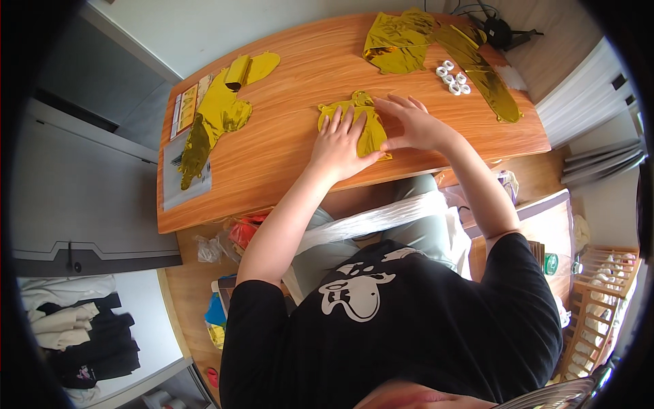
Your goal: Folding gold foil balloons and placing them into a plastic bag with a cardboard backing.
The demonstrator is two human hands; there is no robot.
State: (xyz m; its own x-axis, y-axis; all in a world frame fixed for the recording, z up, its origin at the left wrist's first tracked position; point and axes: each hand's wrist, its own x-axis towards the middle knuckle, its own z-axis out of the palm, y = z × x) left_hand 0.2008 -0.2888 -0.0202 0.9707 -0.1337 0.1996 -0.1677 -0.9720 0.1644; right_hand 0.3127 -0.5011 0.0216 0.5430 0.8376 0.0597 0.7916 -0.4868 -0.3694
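Observation:
A flat, uninflated gold foil balloon (371,135), folded small, lies near the middle of the table's front side. My left hand (340,146) rests on its left part, fingers stretched out and slightly spread. At its right edge is my right hand (414,127), fingers and thumb apart, the thumb tip by the foil's lower right side. Part of the foil is hidden under my left hand. Several white ribbon rolls (453,78) sit in a cluster to the right, beyond my right hand.
More flat gold foil balloons lie on the wooden table (286,123): a long one at left (211,116), a wide one at the back (398,44), another at right (484,75). A black device with cables (501,33) stands at the back right corner. White material (381,219) crosses my lap.

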